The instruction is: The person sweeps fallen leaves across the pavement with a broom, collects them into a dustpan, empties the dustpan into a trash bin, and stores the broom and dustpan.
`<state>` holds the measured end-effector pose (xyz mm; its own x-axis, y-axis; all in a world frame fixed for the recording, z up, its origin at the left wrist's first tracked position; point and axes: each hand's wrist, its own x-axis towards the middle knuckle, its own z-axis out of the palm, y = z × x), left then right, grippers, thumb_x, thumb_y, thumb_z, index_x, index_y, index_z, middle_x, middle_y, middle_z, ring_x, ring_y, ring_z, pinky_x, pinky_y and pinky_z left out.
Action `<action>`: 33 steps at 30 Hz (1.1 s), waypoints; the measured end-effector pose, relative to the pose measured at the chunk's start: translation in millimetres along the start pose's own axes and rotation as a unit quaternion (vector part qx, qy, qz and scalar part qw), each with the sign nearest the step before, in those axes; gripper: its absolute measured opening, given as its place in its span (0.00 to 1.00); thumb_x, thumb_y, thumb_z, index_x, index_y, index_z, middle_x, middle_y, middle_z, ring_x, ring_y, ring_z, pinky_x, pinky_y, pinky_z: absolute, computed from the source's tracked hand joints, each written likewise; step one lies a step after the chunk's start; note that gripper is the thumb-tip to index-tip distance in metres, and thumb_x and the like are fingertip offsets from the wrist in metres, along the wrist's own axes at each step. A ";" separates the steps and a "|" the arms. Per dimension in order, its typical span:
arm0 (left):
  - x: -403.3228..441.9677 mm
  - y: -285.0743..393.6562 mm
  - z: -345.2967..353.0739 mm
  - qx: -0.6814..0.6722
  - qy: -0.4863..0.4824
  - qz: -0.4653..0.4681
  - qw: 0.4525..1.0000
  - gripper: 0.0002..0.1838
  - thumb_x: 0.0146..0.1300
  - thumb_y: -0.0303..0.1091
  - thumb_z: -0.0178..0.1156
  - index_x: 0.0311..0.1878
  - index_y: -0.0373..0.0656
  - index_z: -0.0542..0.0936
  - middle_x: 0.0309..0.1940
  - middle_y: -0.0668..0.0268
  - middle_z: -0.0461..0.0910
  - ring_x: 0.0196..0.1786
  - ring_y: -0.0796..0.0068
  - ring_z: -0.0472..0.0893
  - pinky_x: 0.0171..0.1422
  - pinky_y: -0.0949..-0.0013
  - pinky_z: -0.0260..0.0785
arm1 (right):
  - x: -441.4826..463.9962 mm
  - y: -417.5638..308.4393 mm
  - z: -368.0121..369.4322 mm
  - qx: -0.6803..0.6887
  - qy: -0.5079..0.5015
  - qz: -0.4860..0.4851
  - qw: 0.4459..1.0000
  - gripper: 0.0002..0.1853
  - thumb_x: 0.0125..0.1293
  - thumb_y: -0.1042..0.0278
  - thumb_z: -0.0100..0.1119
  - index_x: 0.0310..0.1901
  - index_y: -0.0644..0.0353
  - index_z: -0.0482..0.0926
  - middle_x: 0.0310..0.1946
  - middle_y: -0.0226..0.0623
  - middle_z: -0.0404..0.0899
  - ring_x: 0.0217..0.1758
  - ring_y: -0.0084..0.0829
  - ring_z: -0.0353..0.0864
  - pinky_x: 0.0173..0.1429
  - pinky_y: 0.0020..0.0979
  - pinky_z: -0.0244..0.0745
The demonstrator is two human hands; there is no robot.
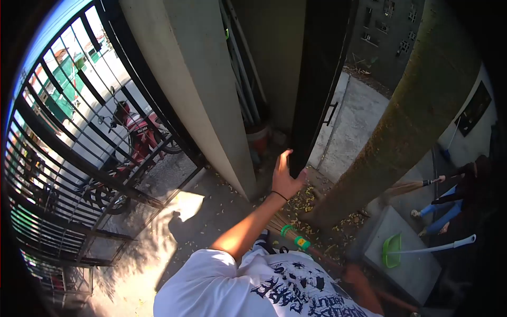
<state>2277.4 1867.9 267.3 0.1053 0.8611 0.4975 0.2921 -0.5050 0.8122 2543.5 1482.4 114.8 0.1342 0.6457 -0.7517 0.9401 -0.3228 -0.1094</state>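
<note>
My left hand (288, 182) reaches forward at the lower edge of the tall black door (323, 68), fingers apart. Whether it touches the door I cannot tell. Low at my right side, my right hand (357, 278) is dim and blurred, closed around the brown shaft of a stick broom (301, 242). Green and yellow bands wrap the broom, and its thin bristles point forward toward the leaf-strewn ground. Beyond the door's edge, poles (245, 79) lean in a narrow recess, with a reddish bucket (258, 138) at their foot.
A barred gate (79, 174) stands at left, a red motorcycle (142, 129) behind it. A mossy trunk-like post (393, 124) slants at right. A green dustpan (392, 251) rests on a concrete slab (417, 277). A person in blue jeans (441, 211) is at far right.
</note>
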 end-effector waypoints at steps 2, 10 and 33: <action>-103.9 -93.8 -7.2 -0.067 0.072 -0.282 0.954 0.23 0.46 0.32 0.69 0.40 0.40 0.66 0.32 0.67 0.69 0.36 0.77 0.69 0.43 0.72 0.65 | -7.0 -28.6 -29.4 0.088 0.035 -0.022 0.995 0.18 0.53 0.54 0.58 0.43 0.55 0.80 0.36 0.47 0.80 0.42 0.46 0.79 0.49 0.41 0.73; -246.5 -130.1 -115.5 -0.468 0.148 -0.759 0.428 0.59 0.41 0.67 0.63 0.65 0.31 0.49 0.65 0.52 0.53 0.63 0.48 0.60 0.66 0.45 0.48 | -4.5 -60.1 -81.5 0.122 0.096 -0.159 0.975 0.13 0.54 0.56 0.58 0.34 0.58 0.78 0.28 0.46 0.78 0.35 0.47 0.78 0.40 0.43 0.72; 36.7 53.9 -91.1 -0.200 0.069 0.079 0.974 0.15 0.45 0.25 0.64 0.38 0.36 0.74 0.33 0.65 0.75 0.36 0.72 0.76 0.47 0.69 0.68 | 54.1 -57.1 -45.0 0.346 0.202 -0.247 0.882 0.23 0.55 0.68 0.60 0.53 0.58 0.67 0.42 0.45 0.76 0.44 0.42 0.77 0.47 0.38 0.73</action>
<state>2210.4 1866.8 357.0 -0.0182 0.7687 0.6394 -0.1149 -0.6369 0.7623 2511.2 1566.9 109.6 -0.0064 0.9745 -0.2242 0.5170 -0.1887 -0.8349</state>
